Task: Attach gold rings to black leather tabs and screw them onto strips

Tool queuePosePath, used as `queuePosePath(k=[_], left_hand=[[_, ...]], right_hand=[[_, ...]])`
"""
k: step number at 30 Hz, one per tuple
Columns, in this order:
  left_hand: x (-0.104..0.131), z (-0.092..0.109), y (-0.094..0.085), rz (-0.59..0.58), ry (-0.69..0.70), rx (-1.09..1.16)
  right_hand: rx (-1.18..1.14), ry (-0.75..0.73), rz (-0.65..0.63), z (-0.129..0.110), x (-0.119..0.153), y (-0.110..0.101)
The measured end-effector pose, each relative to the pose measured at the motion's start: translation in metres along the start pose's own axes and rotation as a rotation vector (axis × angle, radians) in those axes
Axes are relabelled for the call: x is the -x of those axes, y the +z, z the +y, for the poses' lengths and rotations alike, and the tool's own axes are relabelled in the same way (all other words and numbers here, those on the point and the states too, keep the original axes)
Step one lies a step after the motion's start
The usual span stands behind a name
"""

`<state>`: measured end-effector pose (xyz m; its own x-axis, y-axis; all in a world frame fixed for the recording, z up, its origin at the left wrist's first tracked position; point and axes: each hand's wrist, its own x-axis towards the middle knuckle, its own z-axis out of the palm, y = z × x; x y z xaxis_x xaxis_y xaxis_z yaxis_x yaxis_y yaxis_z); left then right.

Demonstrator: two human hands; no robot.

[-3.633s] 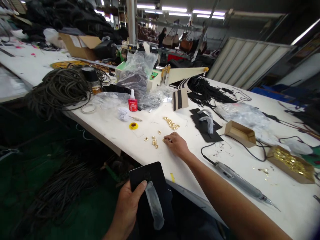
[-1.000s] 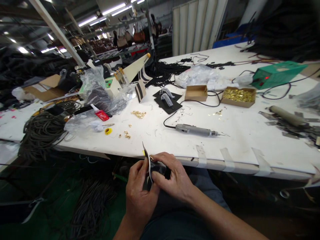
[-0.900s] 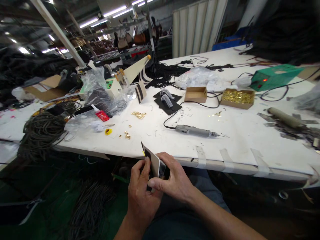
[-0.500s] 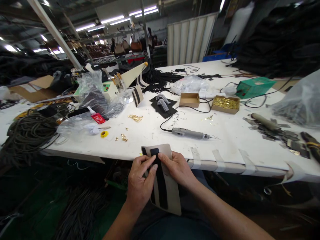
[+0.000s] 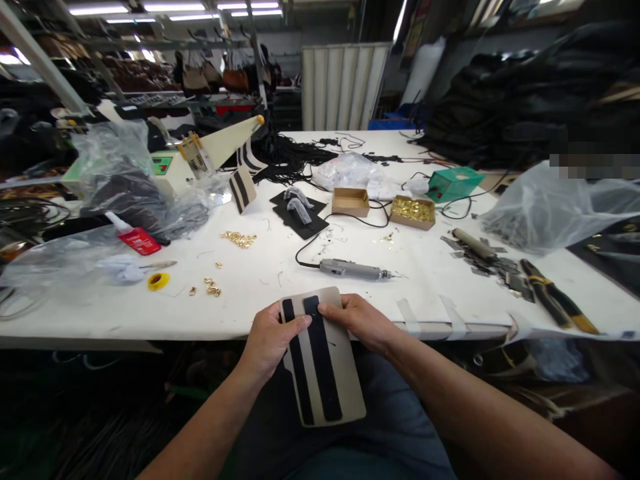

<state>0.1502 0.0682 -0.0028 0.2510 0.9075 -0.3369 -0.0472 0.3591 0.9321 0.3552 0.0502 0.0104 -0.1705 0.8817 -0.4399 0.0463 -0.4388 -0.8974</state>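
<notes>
A beige flat panel with rounded corners point(image 5: 350, 373) and two black strips along it is held between both hands, tilted above my lap at the table's front edge. My left hand point(image 5: 273, 333) grips its left side, thumb lying across the strips near the top. On the right side, my right hand point(image 5: 357, 317) pinches the upper edge, thumb tip beside the top end of the wider black strip point(image 5: 323, 363). A small dot shows on that strip between the two thumbs. The fingers behind the panel are hidden. Beyond the panel lies a grey electric screwdriver point(image 5: 355, 269).
Gold hardware point(image 5: 239, 239) lies in small piles left of centre, near yellow tape point(image 5: 159, 281) and a red glue bottle point(image 5: 137, 239). Two cardboard boxes stand behind the screwdriver, one holding gold pieces point(image 5: 413, 210). Pliers point(image 5: 557, 297) rest at right. A green box point(image 5: 454, 184) stands farther back.
My left hand has shifted from pinching over the black strip to gripping the panel's left edge, uncovering more of both strips. My right hand keeps its hold. The camera view has turned rightward.
</notes>
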Motion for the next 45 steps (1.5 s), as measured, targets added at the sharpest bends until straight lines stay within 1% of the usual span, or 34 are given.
queuePosePath(k=[4,6,9,12,16,20,25,30,32,34,36,38,39,41,43,45], left_hand=[[-0.019,-0.002,-0.004,-0.022,-0.046,-0.111],[-0.03,-0.002,-0.006,-0.043,-0.065,-0.148],[-0.046,-0.001,-0.008,-0.095,-0.104,-0.198],[-0.063,0.001,-0.007,-0.142,-0.118,-0.24],[-0.08,0.002,-0.003,-0.146,-0.085,-0.356],[-0.089,0.003,0.001,-0.113,-0.04,-0.486],[-0.093,0.007,0.005,-0.077,0.035,-0.619],[-0.092,0.005,0.008,-0.07,0.112,-0.745],[-0.089,0.003,0.01,-0.051,0.153,-0.786],[-0.084,-0.001,0.011,0.004,0.238,-0.823],[-0.08,-0.006,0.01,0.075,0.414,-0.891],[-0.077,-0.013,0.008,0.106,0.64,-0.984],[-0.076,-0.016,0.007,0.088,0.736,-1.024],[-0.077,-0.023,0.003,0.01,0.839,-1.057],[-0.081,-0.029,-0.001,-0.057,0.862,-1.047],[-0.085,-0.033,-0.003,-0.077,0.868,-1.054]], right_hand=[[-0.007,0.017,-0.048,-0.001,-0.011,-0.014],[0.03,0.032,-0.052,0.0,-0.019,-0.019],[0.151,0.04,-0.026,0.001,-0.032,-0.026],[0.279,0.03,0.004,-0.004,-0.045,-0.032],[0.49,0.039,0.029,-0.018,-0.059,-0.037],[0.656,0.05,0.031,-0.025,-0.071,-0.037],[0.775,0.067,0.054,-0.025,-0.077,-0.034],[0.784,0.086,0.078,-0.024,-0.078,-0.033],[0.771,0.101,0.083,-0.024,-0.079,-0.035],[0.764,0.107,0.089,-0.023,-0.079,-0.036],[0.754,0.11,0.089,-0.021,-0.08,-0.037],[0.741,0.116,0.084,-0.019,-0.08,-0.037],[0.734,0.12,0.081,-0.018,-0.079,-0.037],[0.721,0.128,0.082,-0.018,-0.077,-0.036],[0.708,0.133,0.09,-0.02,-0.075,-0.036],[0.706,0.136,0.103,-0.022,-0.072,-0.037]])
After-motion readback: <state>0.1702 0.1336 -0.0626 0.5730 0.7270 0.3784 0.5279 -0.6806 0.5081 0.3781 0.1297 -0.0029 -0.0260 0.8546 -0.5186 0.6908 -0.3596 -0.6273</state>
